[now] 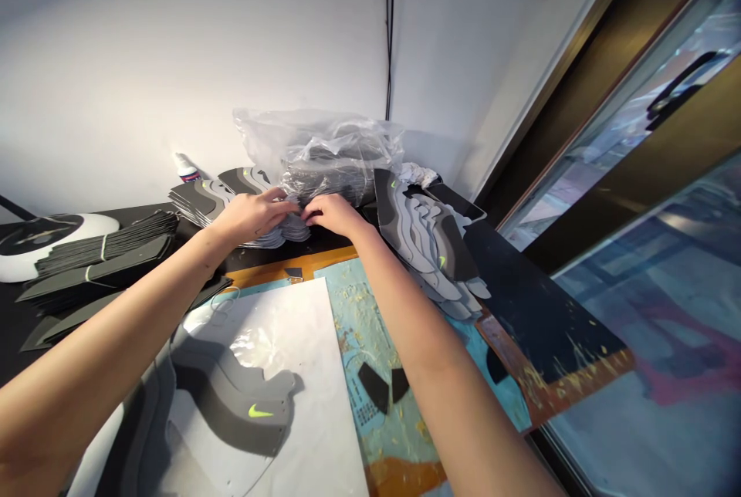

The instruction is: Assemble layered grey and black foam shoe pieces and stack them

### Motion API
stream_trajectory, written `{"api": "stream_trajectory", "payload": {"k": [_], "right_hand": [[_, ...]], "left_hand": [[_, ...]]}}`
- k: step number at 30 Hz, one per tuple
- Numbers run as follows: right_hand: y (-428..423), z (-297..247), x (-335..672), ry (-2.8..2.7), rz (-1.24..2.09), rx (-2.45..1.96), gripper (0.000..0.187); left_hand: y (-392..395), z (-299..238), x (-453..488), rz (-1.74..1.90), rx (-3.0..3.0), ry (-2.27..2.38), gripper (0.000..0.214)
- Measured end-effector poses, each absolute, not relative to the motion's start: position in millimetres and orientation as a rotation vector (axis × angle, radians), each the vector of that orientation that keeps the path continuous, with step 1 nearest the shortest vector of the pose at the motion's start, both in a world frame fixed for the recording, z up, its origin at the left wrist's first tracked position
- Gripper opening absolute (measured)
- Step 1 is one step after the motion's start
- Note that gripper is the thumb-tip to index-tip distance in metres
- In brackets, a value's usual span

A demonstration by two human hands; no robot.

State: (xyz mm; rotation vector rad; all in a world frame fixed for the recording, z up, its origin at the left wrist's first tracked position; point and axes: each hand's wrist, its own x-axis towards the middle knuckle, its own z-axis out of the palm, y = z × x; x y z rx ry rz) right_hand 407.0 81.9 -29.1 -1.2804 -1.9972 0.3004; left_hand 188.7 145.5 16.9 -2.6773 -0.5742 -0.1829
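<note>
Both arms reach forward to the back of the table. My left hand and my right hand are closed side by side on a stack of grey shoe-upper pieces, just in front of a clear plastic bag with more dark pieces inside. Below my arms, a grey shoe-upper piece with a yellow-green swoosh lies on a white sheet.
More stacks of grey pieces lie fanned at the right and back left. Bundles of dark strips sit at the left by a white device. A glue bottle stands by the wall. A glass door flanks the right.
</note>
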Motion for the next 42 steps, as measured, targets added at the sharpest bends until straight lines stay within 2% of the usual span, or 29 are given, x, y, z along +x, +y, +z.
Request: {"api": "stream_trajectory", "payload": {"k": [13, 22, 27, 31, 37, 42], "right_hand": [[87.6, -34.3, 408.3, -1.781, 0.461, -1.434, 0.013], [83.0, -27.4, 396.8, -1.66, 0.341, -1.443, 0.007], [86.7, -32.8, 398.5, -1.543, 0.558, -1.266, 0.013], [86.6, -34.2, 399.3, -1.712, 0.624, -1.239, 0.019], [83.0, -33.0, 400.4, -1.84, 0.514, -1.333, 0.019], [82.9, -30.4, 402.4, -1.932, 0.345, -1.329, 0.013]], "left_hand": [[142.0, 26.5, 193.9, -0.224, -2.779, -0.584, 0.044], [152.4, 23.4, 194.9, -0.187, -2.769, -0.577, 0.047], [148.9, 18.7, 195.4, -0.196, -2.72, -0.586, 0.047], [139.3, 23.7, 197.4, -0.075, -2.677, -0.585, 0.044], [136.2, 31.2, 197.3, 0.034, -2.692, -0.546, 0.041], [143.6, 26.8, 195.8, -0.013, -2.667, -0.512, 0.043]]}}
